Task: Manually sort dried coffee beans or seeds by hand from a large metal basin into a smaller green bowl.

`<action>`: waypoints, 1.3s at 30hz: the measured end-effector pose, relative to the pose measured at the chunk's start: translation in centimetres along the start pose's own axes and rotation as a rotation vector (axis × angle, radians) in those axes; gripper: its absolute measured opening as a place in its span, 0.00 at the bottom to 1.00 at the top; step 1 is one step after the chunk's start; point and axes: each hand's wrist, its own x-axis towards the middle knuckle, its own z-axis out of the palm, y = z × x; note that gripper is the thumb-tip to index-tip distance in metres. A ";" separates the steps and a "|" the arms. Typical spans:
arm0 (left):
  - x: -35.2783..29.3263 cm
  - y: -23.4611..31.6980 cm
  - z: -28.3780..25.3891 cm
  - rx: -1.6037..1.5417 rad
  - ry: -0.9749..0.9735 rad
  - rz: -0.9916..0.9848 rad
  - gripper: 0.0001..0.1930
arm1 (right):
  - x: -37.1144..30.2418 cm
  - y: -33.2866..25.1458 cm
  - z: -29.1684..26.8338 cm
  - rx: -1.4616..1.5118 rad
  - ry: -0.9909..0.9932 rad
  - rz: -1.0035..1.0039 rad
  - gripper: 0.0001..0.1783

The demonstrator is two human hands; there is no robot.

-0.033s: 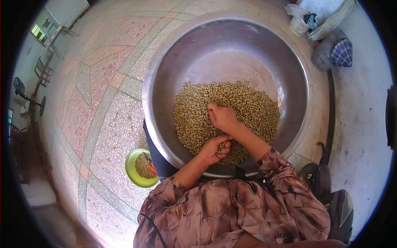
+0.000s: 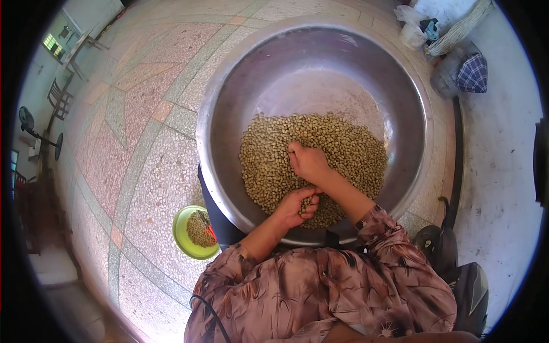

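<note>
A large round metal basin (image 2: 229, 63) holds a spread heap of pale greenish-brown beans (image 2: 343, 137), which look like unroasted coffee beans. Over the near part of the heap, my left hand (image 2: 294, 207) is curled, palm up, around a small handful of these beans. My right hand (image 2: 310, 164) is just beyond it, low over the middle of the heap, with its fingers closed in a pinch. Whatever the right fingertips hold, if anything, is hidden. The right forearm passes close beside the left fingertips; whether they touch is unclear.
On the floor to the left stands a green bowl (image 2: 178, 228) with more beans and an orange-handled tool (image 2: 210, 230). Plastic bags (image 2: 410, 28) and a checked cloth (image 2: 473, 73) lie by the right wall. A fan (image 2: 59, 146) and chair (image 2: 59, 97) stand far left.
</note>
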 end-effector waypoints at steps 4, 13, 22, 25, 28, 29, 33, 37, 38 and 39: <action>0.1 0.0 0.1 0.016 0.020 -0.006 0.12 | -0.4 1.6 0.8 0.309 0.033 0.058 0.04; 0.1 0.1 0.4 0.024 0.040 -0.006 0.12 | -0.8 3.1 0.4 0.597 0.047 0.070 0.05; 0.1 0.0 0.3 0.040 0.043 0.016 0.13 | -0.7 1.0 -0.5 0.235 0.060 0.087 0.13; 0.0 0.0 0.3 0.046 0.036 0.017 0.12 | -0.4 0.7 -0.1 0.110 0.097 0.028 0.14; 0.0 0.0 0.2 0.039 0.032 0.014 0.12 | -0.4 0.7 0.2 0.068 0.125 -0.006 0.14; 0.0 0.0 0.2 0.032 0.033 0.011 0.12 | -0.4 0.7 0.3 0.063 0.120 0.004 0.14; 0.1 0.0 0.1 0.027 0.033 0.014 0.12 | -0.6 0.6 0.3 0.084 0.147 -0.052 0.11; 0.0 0.1 0.5 -0.001 0.053 0.005 0.12 | -0.6 1.2 -0.2 0.563 0.044 0.125 0.09; -0.1 0.2 0.5 -0.034 0.063 0.002 0.11 | -0.5 1.2 -0.9 0.979 -0.152 0.326 0.09; -0.1 0.3 0.6 -0.034 0.062 0.002 0.11 | -0.5 1.4 -2.1 0.977 -0.152 0.327 0.09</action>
